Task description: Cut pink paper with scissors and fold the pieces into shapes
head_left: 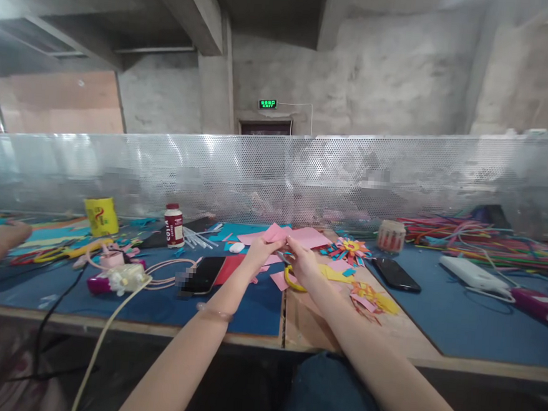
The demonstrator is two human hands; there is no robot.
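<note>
A small piece of pink paper (pixel 276 232) is pinched between my two hands above the table. My left hand (pixel 262 253) grips it from the left, thumb and fingers pressed together. From the other side, the fingertips of my right hand (pixel 301 262) meet it. Yellow-handled scissors (pixel 294 282) hang in my right hand, with a bit of grey blade showing between the hands. Larger pink sheets (pixel 313 238) lie just behind. A colourful paper flower (pixel 347 251) and a yellow-orange one (pixel 371 295) lie to the right, among paper scraps.
A phone (pixel 206 274) lies left of my hands, another phone (pixel 395 275) to the right. Further left are a power strip (pixel 121 277) with cables, a bottle (pixel 173 226), a yellow can (pixel 101 216) and another person's hand (pixel 9 234). A perforated metal screen (pixel 211 170) spans the back.
</note>
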